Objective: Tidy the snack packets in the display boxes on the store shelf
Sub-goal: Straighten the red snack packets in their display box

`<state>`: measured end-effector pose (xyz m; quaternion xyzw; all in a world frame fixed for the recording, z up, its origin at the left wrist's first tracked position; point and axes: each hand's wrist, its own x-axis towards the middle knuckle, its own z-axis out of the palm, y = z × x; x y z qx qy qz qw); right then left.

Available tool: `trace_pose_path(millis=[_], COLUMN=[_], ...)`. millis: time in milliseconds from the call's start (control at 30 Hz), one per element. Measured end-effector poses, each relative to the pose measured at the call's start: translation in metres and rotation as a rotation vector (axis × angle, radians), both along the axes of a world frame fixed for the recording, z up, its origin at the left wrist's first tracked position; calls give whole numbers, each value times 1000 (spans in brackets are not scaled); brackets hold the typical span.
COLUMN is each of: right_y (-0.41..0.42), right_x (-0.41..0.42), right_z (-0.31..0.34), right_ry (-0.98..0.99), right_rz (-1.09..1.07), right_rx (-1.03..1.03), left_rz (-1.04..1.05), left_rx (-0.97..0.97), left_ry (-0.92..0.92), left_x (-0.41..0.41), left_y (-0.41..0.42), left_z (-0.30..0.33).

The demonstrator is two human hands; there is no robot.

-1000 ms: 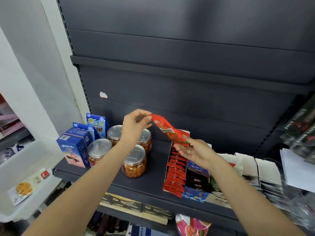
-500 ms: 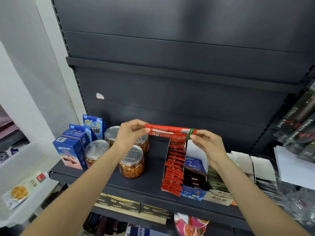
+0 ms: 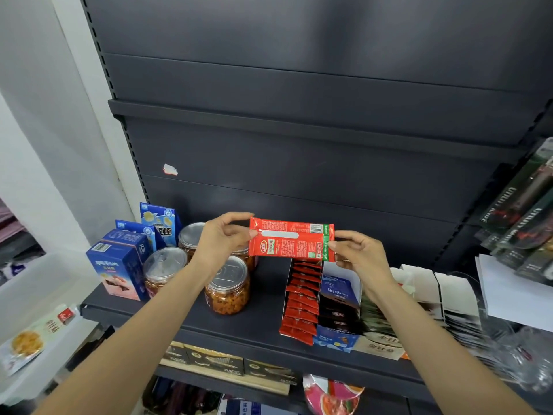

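Note:
I hold a red snack packet (image 3: pixel 291 241) flat and level in the air above the shelf, its printed back facing me. My left hand (image 3: pixel 223 239) pinches its left end, and my right hand (image 3: pixel 357 251) pinches its green-edged right end. Directly below stands a display box (image 3: pixel 341 272) with a row of matching red packets (image 3: pixel 300 301) along its left side and dark blue packets (image 3: pixel 338 304) beside them. More white display boxes (image 3: pixel 454 292) with packets stand to the right.
Clear jars with silver lids (image 3: pixel 229 284) and blue cartons (image 3: pixel 119 269) fill the left of the dark shelf (image 3: pixel 263 313). A white plastic bin (image 3: pixel 36 283) sits at far left. Hanging packages (image 3: pixel 523 217) and white paper (image 3: pixel 508 292) crowd the right.
The red packet went from slanted to level and then turned so its broad printed face shows. My right hand shifted from under it to pinching its right end.

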<state>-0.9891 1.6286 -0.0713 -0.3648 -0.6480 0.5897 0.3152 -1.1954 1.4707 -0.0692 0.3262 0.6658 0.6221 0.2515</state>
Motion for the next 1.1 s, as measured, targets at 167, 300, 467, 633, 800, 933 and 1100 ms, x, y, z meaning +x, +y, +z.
trace_pose_path(millis=[167,300,467,633,800,933,1100], right_y=[4,11,14,30,43,55,67], right_x=[-8,-16,-25,-30,-39,-46,-53], right_z=[-6,-12,-16,-42,-62,-72,-67], right_ry=[-80,-113,-143,-551,-846,-917,-880], right_rz=[-62,-46,47,102,357,413,353], right_rx=[-43,-86,-159,460,753,932,1083], left_rz=[-37,-73,157,181,201,238,236], left_rx=[-18,-64,-177,-279,-314,-314,-275], left_ry=[-21,258,555,699,694,684,619], left_x=[0,-3,-9,-13,-18,-19,-16], left_y=[2,1,6,7,7,5,9], left_z=[-2,-5,-7,-13,-24,-26,-24])
